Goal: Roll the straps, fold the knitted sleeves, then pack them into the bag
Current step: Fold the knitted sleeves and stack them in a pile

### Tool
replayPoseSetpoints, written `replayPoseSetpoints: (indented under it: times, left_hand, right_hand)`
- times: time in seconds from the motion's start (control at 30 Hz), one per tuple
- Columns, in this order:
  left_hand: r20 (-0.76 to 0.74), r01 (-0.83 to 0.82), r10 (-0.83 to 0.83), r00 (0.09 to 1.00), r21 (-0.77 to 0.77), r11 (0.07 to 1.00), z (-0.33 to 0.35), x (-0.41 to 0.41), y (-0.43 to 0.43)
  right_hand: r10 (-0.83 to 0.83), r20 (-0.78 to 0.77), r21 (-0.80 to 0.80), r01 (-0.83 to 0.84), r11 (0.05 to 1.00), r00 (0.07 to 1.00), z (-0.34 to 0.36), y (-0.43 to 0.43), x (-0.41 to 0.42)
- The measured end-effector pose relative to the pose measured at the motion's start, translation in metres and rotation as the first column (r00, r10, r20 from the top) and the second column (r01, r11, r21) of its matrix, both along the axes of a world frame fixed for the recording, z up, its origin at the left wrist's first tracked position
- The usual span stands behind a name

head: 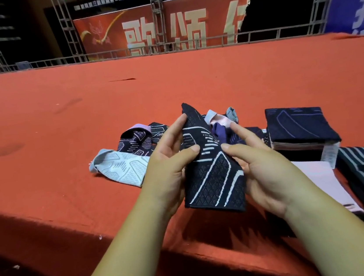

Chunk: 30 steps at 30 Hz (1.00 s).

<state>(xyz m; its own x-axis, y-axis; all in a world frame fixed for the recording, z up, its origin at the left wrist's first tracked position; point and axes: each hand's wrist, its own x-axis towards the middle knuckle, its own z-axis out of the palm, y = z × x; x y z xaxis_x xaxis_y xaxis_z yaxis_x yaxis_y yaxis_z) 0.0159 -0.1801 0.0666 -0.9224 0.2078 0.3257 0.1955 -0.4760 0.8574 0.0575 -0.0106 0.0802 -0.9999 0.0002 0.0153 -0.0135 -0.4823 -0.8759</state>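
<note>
Strong light falls from above onto the red stage carpet (pixel 60 129), which glows bright and saturated, while the hall behind it is nearly black. The dark knitted sleeve (pixel 211 175) throws a jagged, soft-edged shadow toward the stage's near edge. The red banner (pixel 104 32) looks hazy, its characters smeared. The side trusses (pixel 66 26) lean inward and the near edge bends with the wide lens.
</note>
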Motion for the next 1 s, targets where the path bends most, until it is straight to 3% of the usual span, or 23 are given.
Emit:
replayPoseSetpoints:
  times: [0.13, 0.2, 0.3, 0.53, 0.63, 0.73, 0.83, 1.0]
  left_hand:
    - [-0.087, -0.058, 0.046, 0.995, -0.135, 0.989, -0.005, -0.002, -0.003]
    - [-0.100, -0.093, 0.072, 0.992, -0.218, 0.971, -0.005, 0.000, -0.004]
    - [-0.119, -0.146, 0.117, 0.986, -0.279, 0.949, -0.004, 0.003, -0.002]
    - [-0.193, -0.252, 0.185, 0.964, -0.427, 0.869, -0.010, -0.002, -0.006]
    - [-0.188, -0.250, 0.186, 0.964, -0.419, 0.873, -0.010, 0.002, -0.002]
    - [-0.217, -0.288, 0.210, 0.953, -0.446, 0.847, -0.009, 0.002, -0.002]
    - [-0.296, -0.378, 0.257, 0.920, -0.495, 0.783, -0.011, -0.001, -0.004]
    - [-0.472, -0.528, 0.284, 0.835, -0.540, 0.655, -0.014, -0.006, -0.005]
  right_hand:
    - [-0.144, -0.109, 0.134, 0.158, 0.978, 0.984, -0.002, 0.002, 0.000]
    - [-0.249, -0.225, 0.299, 0.310, 0.902, 0.942, -0.004, 0.007, 0.001]
    - [-0.278, -0.336, 0.462, 0.415, 0.784, 0.900, -0.006, 0.011, 0.001]
    - [-0.222, -0.408, 0.587, 0.440, 0.679, 0.886, -0.005, 0.012, 0.002]
    - [-0.208, -0.438, 0.617, 0.461, 0.638, 0.874, -0.007, 0.013, 0.002]
    - [-0.193, -0.486, 0.667, 0.504, 0.548, 0.853, -0.009, 0.014, 0.002]
    - [-0.175, -0.549, 0.697, 0.563, 0.444, 0.817, -0.010, 0.016, 0.001]
    - [-0.171, -0.605, 0.691, 0.619, 0.373, 0.778, -0.013, 0.015, 0.000]
